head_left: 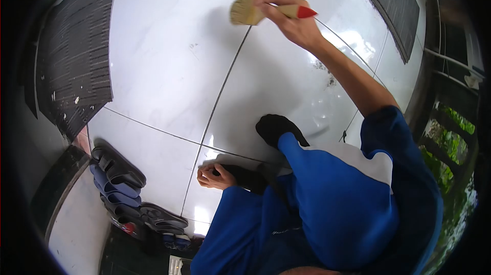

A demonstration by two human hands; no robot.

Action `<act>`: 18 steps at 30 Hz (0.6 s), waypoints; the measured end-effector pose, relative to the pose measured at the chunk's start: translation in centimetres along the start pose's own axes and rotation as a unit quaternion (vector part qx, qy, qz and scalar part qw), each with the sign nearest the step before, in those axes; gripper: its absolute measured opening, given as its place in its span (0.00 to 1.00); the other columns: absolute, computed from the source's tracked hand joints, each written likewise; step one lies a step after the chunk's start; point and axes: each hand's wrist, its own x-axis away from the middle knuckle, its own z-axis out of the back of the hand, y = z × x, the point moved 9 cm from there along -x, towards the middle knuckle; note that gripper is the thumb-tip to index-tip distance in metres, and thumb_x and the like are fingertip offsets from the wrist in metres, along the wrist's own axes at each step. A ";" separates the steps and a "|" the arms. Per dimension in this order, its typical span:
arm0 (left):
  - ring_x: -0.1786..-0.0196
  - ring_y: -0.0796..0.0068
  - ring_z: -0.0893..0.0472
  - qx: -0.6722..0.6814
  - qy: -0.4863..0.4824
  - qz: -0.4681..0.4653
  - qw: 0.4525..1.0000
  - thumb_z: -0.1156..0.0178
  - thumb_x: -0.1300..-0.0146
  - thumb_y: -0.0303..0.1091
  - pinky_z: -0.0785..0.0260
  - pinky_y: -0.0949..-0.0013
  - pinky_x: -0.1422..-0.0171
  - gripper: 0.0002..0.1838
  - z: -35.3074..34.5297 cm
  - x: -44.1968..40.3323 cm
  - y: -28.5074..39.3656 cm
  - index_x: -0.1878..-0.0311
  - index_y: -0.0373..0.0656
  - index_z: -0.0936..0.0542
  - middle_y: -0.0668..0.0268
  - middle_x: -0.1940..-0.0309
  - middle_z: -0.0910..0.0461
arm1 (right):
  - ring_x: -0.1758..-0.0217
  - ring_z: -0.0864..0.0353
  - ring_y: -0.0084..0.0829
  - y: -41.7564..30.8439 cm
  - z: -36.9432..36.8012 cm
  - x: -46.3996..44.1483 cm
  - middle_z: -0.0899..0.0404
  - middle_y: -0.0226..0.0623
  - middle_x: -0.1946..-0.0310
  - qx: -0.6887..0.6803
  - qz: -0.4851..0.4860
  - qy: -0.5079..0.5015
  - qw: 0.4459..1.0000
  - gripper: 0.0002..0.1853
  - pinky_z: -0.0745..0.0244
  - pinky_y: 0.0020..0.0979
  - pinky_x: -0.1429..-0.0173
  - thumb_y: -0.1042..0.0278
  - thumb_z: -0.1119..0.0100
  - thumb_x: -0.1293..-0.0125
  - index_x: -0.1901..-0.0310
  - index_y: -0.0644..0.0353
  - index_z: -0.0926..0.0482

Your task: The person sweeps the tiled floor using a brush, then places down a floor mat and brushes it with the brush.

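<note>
My right hand (291, 22) is closed around the handle of a wide, pale-bristled paintbrush (244, 11) with a red handle end. The brush is over the white tiled floor (158, 34), bristles pointing left and slightly blurred. A soft shadow falls beside it; whether the bristles touch the tile I cannot tell. Down by my bent knee, my left hand (216, 177) has curled fingers beside the black cloth of what looks like a socked foot (245, 179). What those fingers hold, if anything, is hidden. My other black-socked foot (276, 127) rests on the tiles.
A dark ribbed mat (76, 39) lies at the left, another mat (391, 6) at the upper right. Several sandals (120, 167) line the lower left edge. Dark specks (326, 73) dot the tile near my right forearm. A railing (452, 62) runs along the right.
</note>
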 end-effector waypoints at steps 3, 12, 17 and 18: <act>0.38 0.51 0.36 0.012 0.008 0.013 1.000 0.42 0.38 0.48 0.43 0.40 0.35 0.16 0.1 0.1 -0.5 0.63 0.42 0.22 0.56 0.47 0.29 | 0.47 0.18 0.26 -2.4 -6.2 -6.0 0.14 0.29 0.49 -0.018 0.053 -0.038 0.998 0.13 0.24 0.28 0.41 0.61 0.37 0.29 0.51 0.60 0.14; 0.38 0.51 0.33 0.006 -0.008 -0.016 1.000 0.40 0.38 0.39 0.44 0.44 0.32 0.11 0.4 0.0 0.7 0.61 0.41 0.21 0.54 0.47 0.26 | 0.44 0.17 0.35 8.2 6.1 7.0 0.15 0.48 0.50 0.006 -0.032 0.035 0.999 0.13 0.24 0.33 0.38 0.69 0.42 0.28 0.53 0.72 0.16; 0.38 0.50 0.35 0.022 -0.006 0.032 0.999 0.39 0.42 0.36 0.44 0.43 0.32 0.09 0.9 0.0 0.8 0.64 0.42 0.23 0.55 0.46 0.28 | 0.43 0.18 0.39 9.6 18.0 22.5 0.16 0.48 0.48 0.177 -0.133 0.059 0.973 0.13 0.23 0.38 0.38 0.67 0.43 0.28 0.55 0.71 0.16; 0.37 0.50 0.36 0.022 -0.009 0.026 0.999 0.39 0.42 0.36 0.45 0.42 0.32 0.08 0.5 0.0 0.4 0.65 0.43 0.24 0.56 0.45 0.29 | 0.43 0.18 0.40 9.8 18.3 23.1 0.17 0.49 0.47 0.170 -0.153 0.074 0.971 0.14 0.21 0.39 0.39 0.66 0.43 0.27 0.54 0.71 0.16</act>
